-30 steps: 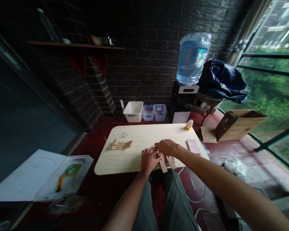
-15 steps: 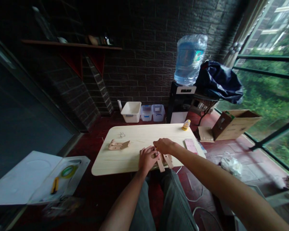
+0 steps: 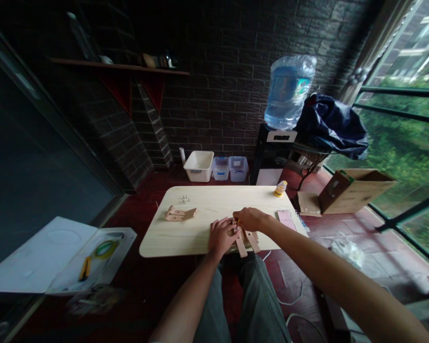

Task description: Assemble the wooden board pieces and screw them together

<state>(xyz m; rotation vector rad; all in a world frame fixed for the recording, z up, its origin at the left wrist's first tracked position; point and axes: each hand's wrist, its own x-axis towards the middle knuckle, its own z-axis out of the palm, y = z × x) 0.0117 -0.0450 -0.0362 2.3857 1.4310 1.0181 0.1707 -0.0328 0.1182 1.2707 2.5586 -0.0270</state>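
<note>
Overall, little has changed over the last second: the head view has swung slightly, while both hands stay at the same spot over the wooden assembly [image 3: 241, 247], at the near edge of the table [image 3: 200, 244], right of centre. Second wooden piece and metal bits have not moved relative to the tabletop. Judgement: work is continuing at one point on the assembly, with no new part brought in.

Grip, right hand [image 3: 249, 219]: fingers curled together, clamped on what looks like a slim tool [image 3: 237, 222]; only a little orange and a dark shaft show below the fist. Whether it is turning cannot be told.

Grip, left hand [image 3: 221, 234]: laid over the left part of the assembly, fingers slightly spread, thumb towards the right hand. It appears to steady the wood; how firmly it grips, cannot tell.

Appearance of assembly: pale, pinkish-brown wood, smooth. Two flat slats point nearward, apart from each other, with dark holes or fasteners near their far ends. Remainder hidden by the hands.

Also on the table: the second wooden piece [image 3: 180, 215] at left, similar in colour, one slat tilted up at its right end; small metal bits [image 3: 185, 199] just beyond it.
</note>
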